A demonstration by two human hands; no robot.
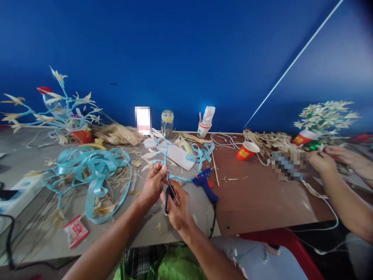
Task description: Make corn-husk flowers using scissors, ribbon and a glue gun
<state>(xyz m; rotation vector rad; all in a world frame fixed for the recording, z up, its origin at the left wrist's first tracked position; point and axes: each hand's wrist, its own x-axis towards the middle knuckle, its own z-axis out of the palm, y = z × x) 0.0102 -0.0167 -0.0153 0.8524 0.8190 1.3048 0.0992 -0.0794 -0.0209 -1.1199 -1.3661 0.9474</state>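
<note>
Pinching a blue stem (165,151) between closed thumb and fingertips, a person's left hand (154,181) holds it above the table (201,216), its long axis running away from the fingers, its branching end toward the blue wall (186,58). Just below those fingertips, the right hand (179,206) curls its fingers around black-handled scissors (167,200), pointed the same way. A glue gun (205,184) lies right of the fingers; ribbon (97,175) sprawls left.

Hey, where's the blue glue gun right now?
In the head view, the blue glue gun lies a little right of centre, just to the right of your right hand and below the small light-blue ribbon bundle.
</note>
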